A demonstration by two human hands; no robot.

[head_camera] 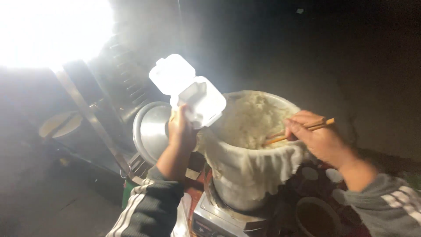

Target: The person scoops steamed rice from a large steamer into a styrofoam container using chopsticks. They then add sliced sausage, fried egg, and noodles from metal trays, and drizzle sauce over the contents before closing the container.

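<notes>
Rice (252,120) fills the cloth-lined pot (245,175); left hand (180,129) holds an open foam box (188,90).

- Tabletop (351,219): dark, patterned with pale round spots; visible only at lower right, the remainder hidden or in shadow.
- Burner (219,217): flat metal unit resting at the lower centre.
- Pot (239,188): large, stands upright on the burner; a white cloth (254,169) drapes over its rim.
- Bowl (316,217): small, dark, round; sits on the tabletop just right of the burner.
- Lid (151,131): round, metal, tilted on edge left of the pot; its support cannot be determined.
</notes>
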